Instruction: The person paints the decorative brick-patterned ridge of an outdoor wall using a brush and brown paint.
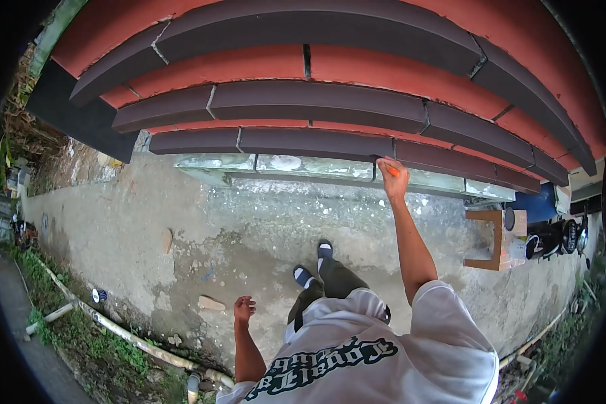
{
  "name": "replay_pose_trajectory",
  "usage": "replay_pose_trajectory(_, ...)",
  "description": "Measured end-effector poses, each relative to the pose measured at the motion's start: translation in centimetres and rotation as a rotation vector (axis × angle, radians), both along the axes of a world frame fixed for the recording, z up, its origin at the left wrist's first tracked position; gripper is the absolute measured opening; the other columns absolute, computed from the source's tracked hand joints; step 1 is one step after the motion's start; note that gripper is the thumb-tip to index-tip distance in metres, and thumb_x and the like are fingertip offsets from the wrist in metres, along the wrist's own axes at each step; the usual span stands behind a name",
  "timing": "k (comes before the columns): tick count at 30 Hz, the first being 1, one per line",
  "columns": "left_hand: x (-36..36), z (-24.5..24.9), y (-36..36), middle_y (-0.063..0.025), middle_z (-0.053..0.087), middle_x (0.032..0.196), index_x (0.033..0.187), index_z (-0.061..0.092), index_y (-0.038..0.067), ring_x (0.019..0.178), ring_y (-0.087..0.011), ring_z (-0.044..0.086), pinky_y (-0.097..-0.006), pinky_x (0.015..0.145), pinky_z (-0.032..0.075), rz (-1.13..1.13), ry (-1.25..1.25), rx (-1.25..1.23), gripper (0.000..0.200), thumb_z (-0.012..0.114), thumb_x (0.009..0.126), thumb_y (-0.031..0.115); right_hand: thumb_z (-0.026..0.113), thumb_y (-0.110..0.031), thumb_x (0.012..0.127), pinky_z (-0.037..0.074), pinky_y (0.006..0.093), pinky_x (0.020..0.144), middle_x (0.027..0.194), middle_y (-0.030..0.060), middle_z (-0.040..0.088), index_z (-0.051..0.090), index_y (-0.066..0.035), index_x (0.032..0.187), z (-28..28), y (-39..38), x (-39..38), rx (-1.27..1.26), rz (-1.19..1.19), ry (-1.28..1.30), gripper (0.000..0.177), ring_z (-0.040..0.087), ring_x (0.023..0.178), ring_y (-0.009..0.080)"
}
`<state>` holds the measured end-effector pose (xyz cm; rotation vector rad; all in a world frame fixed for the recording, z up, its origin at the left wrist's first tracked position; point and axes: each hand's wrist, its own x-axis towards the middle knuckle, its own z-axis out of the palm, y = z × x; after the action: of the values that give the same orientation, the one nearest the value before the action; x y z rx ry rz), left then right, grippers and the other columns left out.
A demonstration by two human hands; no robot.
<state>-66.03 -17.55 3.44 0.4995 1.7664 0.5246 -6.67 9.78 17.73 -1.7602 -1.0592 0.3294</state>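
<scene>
My right hand point(393, 180) reaches up to the wall, its fingers closed around a paintbrush with an orange handle point(392, 171). The dark brush end meets the lower edge of the lowest dark brown band point(337, 143), near a vertical joint. Below that band runs a pale, worn greenish strip point(303, 165). Well away from the wall, my left hand point(244, 309) hangs low over the concrete, fingers loosely bent and apart, holding nothing.
Red stripes point(377, 73) separate the stepped brown bands. At right stand a wooden stool point(495, 260) with a dark round object on it and a motorcycle point(567, 237). Tan flat pieces point(212, 303) and a small can point(99, 295) lie left; a pipe point(124, 338) edges the grass.
</scene>
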Motion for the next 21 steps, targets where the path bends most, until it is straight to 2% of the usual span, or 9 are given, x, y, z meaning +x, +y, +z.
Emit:
replay_pose_trajectory(4,1.4,0.0,0.7,-0.0073,0.070,0.090,0.115,0.062,0.008,0.067,-0.0159,0.063,-0.0286,0.060,0.048,0.014,-0.044,-0.035,0.028,0.049,0.096,0.024,0.077,-0.025,0.088,0.052,0.0351,0.089,0.104,0.0175,0.074,0.077,0.000,0.098,-1.9,2.5,1.8,0.028,-0.126,0.096,0.027,0.072,0.099,0.0289)
replay_pose_trajectory(7,1.6,0.1,0.3,-0.0094,0.071,0.091,0.117,0.062,0.009,0.068,-0.0191,0.064,-0.0330,0.061,0.050,-0.013,-0.011,-0.144,0.029,0.052,0.096,0.027,0.075,-0.024,0.090,0.050,0.0319,0.090,0.105,0.0173,0.075,0.076,0.003,0.097,-1.5,4.1,3.0,0.179,-0.172,0.143,0.028,0.070,0.099,0.0222)
replay_pose_trajectory(11,0.7,0.0,0.3,-0.0102,0.071,0.091,0.117,0.062,0.009,0.069,-0.0203,0.064,-0.0344,0.062,0.050,-0.026,0.049,-0.231,0.030,0.052,0.096,0.027,0.076,-0.023,0.090,0.052,0.0354,0.089,0.104,0.0165,0.074,0.076,0.001,0.099,-1.9,6.1,4.3,0.197,-0.273,0.094,0.026,0.071,0.098,0.0281)
replay_pose_trajectory(14,0.3,0.8,1.4,-0.0104,0.071,0.091,0.117,0.062,0.008,0.069,-0.0201,0.064,-0.0340,0.061,0.051,0.006,0.066,-0.263,0.029,0.052,0.096,0.027,0.075,-0.023,0.091,0.051,0.0335,0.089,0.103,0.0149,0.074,0.076,0.002,0.099,-3.4,7.4,5.1,0.243,-0.268,0.082,0.026,0.070,0.096,0.0246)
replay_pose_trajectory(21,2.4,3.1,6.0,-0.0104,0.071,0.092,0.117,0.062,0.007,0.068,-0.0185,0.064,-0.0314,0.059,0.050,-0.079,0.124,-0.168,0.028,0.050,0.098,0.024,0.074,-0.022,0.093,0.050,0.0352,0.095,0.109,0.0194,0.072,0.076,0.000,0.106,-5.7,7.8,5.1,0.286,-0.262,0.066,0.025,0.068,0.106,0.0265)
